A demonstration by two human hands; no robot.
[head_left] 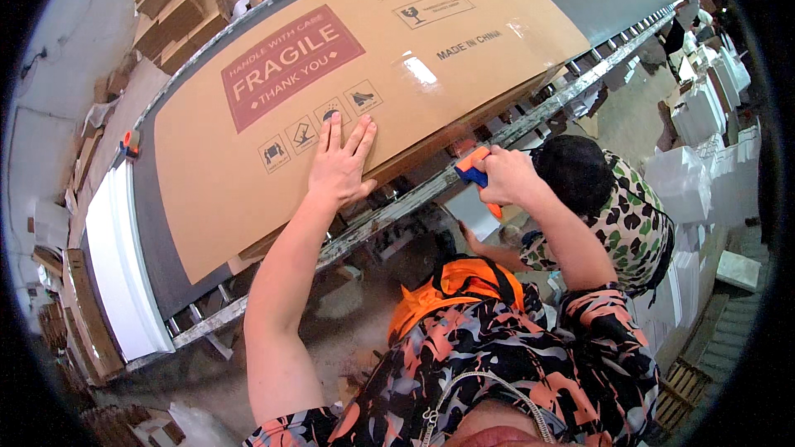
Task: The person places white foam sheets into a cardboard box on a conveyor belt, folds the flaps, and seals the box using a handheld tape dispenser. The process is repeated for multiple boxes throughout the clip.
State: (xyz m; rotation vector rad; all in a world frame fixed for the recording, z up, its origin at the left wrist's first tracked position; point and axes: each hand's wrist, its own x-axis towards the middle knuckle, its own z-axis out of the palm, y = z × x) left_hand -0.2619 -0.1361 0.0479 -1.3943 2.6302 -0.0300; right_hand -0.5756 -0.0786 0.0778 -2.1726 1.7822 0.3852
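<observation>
Bracing, I'd say: left hand spreads flat on a brown rectangular cardboard box, right hand grips an orange-blue plastic tool, working end unclear; next calls for steadiness.

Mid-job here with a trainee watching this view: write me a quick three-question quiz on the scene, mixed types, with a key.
1. True or false: the left hand lies flat, fingers spread, on top of the cardboard box.

2. Multiple choice: what colours is the tool held in the right hand?
A) green and white
B) orange and blue
C) yellow and black

3. Fill in the blank: the large rectangular label printed on the box is ___ in colour.

Key: 1. True. 2. B. 3. Red.
</observation>
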